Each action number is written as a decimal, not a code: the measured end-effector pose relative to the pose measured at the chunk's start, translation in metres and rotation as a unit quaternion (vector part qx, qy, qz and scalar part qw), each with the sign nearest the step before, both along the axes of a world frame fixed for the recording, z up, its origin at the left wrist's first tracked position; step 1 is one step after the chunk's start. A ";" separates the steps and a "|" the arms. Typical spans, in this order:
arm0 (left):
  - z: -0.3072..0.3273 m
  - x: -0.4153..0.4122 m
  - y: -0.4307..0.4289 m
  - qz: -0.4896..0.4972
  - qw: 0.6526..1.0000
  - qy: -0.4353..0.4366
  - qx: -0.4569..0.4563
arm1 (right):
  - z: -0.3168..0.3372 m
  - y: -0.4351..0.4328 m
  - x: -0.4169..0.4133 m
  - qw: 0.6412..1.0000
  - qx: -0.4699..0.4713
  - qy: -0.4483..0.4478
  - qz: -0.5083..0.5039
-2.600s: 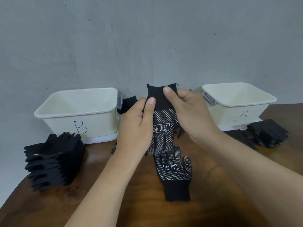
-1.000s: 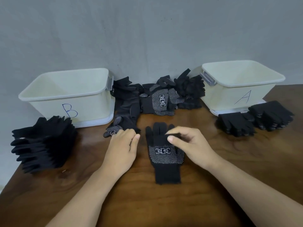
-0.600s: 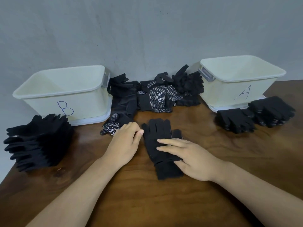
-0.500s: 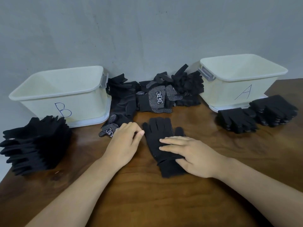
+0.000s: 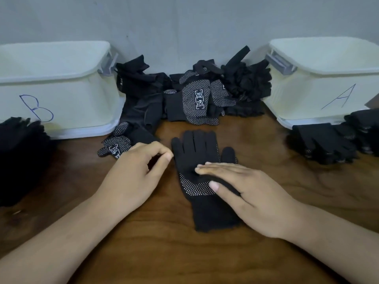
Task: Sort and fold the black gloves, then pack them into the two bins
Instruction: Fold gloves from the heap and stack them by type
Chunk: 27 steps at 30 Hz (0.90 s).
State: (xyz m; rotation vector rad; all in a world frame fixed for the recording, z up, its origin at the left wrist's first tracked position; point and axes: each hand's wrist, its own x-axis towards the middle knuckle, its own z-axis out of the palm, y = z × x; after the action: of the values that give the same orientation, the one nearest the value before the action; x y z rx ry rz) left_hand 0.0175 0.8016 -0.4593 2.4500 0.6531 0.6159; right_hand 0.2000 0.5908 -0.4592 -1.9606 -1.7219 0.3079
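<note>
A pair of black gloves [image 5: 195, 152] lies stacked flat on the wooden table, fingers pointing away, the lower one's white dots showing. My right hand [image 5: 248, 191] presses flat on the palm and cuff, fingers straight. My left hand [image 5: 135, 175] rests on the table just left of the gloves, fingers loosely curled, holding nothing. A loose heap of unsorted black gloves [image 5: 196, 95] lies against the wall between two white bins, bin B [image 5: 67, 95] on the left and bin A [image 5: 320, 87] on the right.
A tall stack of folded black gloves [image 5: 20, 156] stands at the left in front of bin B. Two lower stacks of gloves [image 5: 328, 144] lie at the right in front of bin A. A grey wall closes the back.
The glove held up earlier now lies on top of the one on the table. My right hand went from pinching it to pressing flat. The camera has moved closer.
</note>
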 end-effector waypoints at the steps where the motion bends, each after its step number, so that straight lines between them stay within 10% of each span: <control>1: 0.001 0.000 -0.001 0.001 1.000 0.007 -0.012 | -0.001 0.000 0.000 1.000 0.002 0.005 0.000; 17: 0.004 -0.001 -0.007 -0.038 0.990 0.106 0.082 | -0.001 -0.007 -0.004 0.996 0.075 -0.032 0.023; 27: 0.003 -0.004 -0.008 -0.112 0.989 -0.002 0.093 | 0.005 -0.009 -0.005 0.998 0.029 -0.021 0.048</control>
State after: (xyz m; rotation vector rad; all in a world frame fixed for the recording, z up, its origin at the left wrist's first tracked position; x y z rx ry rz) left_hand 0.0132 0.7935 -0.4561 2.6466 0.3226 0.6138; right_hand 0.1954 0.5817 -0.4546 -1.8593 -1.8333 0.2493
